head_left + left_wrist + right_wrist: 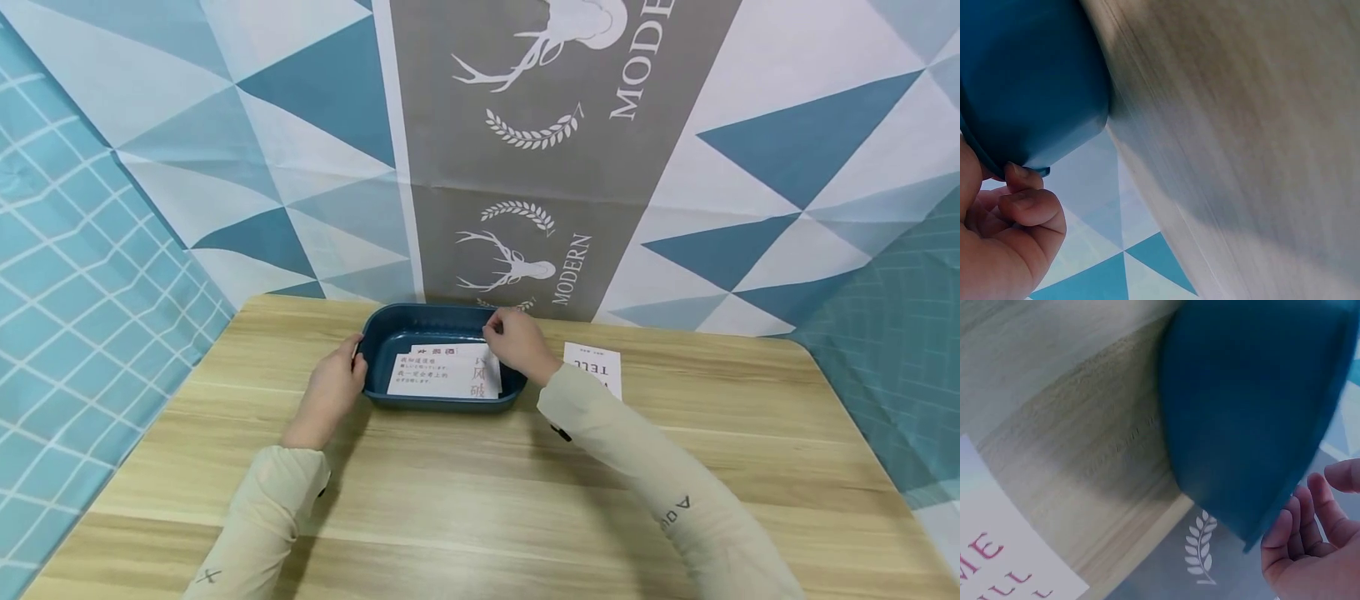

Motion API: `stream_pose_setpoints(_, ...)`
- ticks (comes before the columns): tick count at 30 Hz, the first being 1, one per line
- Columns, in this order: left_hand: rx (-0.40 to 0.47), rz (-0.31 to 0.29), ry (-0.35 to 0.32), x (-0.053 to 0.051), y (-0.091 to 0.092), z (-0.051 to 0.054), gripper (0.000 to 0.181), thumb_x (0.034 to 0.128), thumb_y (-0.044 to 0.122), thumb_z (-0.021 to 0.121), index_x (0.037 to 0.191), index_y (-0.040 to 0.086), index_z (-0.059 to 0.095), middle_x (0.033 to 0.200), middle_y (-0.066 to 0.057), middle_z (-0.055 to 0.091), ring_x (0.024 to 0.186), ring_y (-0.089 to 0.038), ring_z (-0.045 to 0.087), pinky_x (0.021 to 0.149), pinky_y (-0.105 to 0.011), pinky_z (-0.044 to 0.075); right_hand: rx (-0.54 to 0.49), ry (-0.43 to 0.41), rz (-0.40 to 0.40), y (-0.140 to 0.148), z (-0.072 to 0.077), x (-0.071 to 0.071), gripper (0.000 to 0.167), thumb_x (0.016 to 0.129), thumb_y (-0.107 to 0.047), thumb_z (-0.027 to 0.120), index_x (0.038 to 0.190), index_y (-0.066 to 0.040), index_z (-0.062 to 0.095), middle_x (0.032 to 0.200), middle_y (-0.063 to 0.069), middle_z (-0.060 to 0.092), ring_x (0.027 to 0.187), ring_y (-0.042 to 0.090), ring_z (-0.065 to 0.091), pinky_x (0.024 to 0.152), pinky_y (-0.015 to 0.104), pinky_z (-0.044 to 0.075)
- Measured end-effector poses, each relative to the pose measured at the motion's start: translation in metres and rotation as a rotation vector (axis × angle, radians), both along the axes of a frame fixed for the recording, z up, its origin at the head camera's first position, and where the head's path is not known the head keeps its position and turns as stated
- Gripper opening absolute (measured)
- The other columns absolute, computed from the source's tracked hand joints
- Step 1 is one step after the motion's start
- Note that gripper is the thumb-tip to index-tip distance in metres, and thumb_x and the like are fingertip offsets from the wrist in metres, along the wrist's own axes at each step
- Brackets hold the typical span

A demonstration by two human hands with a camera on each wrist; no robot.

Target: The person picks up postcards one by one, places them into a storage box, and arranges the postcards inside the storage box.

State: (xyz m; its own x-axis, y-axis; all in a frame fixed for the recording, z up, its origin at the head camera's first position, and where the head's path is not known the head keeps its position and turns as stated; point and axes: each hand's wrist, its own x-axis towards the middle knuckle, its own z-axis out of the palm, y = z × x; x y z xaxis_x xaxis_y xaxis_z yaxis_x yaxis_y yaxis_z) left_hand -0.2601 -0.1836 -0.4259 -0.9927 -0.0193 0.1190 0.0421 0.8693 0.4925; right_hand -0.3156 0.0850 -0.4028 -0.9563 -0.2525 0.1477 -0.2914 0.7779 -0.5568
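A dark blue rectangular plastic basin [442, 405] stands near the table's back edge. My left hand [335, 385] grips its left rim; the left wrist view shows curled fingers [1032, 203] against the outside of that rim. Inside the basin lies a white printed card [431, 375] with red and dark characters. Behind it a second card [450, 349] shows only its top strip. My right hand [519, 340] hovers over the basin's right end. In the right wrist view its fingers [1280, 534] are loosely curled beside the rim, with nothing visible held.
A white card [600, 360] printed TELL lies right of the basin, partly hidden by my right sleeve [600, 421]. The wooden table [450, 500] meets a patterned cloth backdrop [330, 167] behind, with blue cloth [90, 292] at the left side.
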Motion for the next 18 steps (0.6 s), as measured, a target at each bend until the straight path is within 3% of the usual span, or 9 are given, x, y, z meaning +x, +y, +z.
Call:
stream_pose_setpoints(6,-0.002,-0.005,0.001,0.0,0.0,0.0,0.042,0.0963,0.009,0.04,0.135,-0.008,0.04,0.123,-0.034,0.053,0.105,-0.044,0.058,0.093,-0.054,0.045,-0.016,0.026,-0.049,0.013,0.005,0.0,0.017,0.09,-0.017,0.055,0.093,-0.004,0.065,0.085,0.009,0.062,0.078,0.022,0.054,0.069,0.032,0.045)
stream_pose_setpoints(18,-0.001,-0.005,0.014,0.001,-0.001,-0.001,0.042,0.0958,0.009,0.04,0.134,-0.008,0.04,0.122,-0.034,0.054,0.105,-0.044,0.057,0.092,-0.055,0.045,-0.091,-0.07,-0.184,0.063,0.005,0.014,0.027,0.09,-0.021,0.049,0.102,-0.001,0.063,0.094,0.012,0.063,0.08,0.023,0.057,0.076,0.036,0.048)
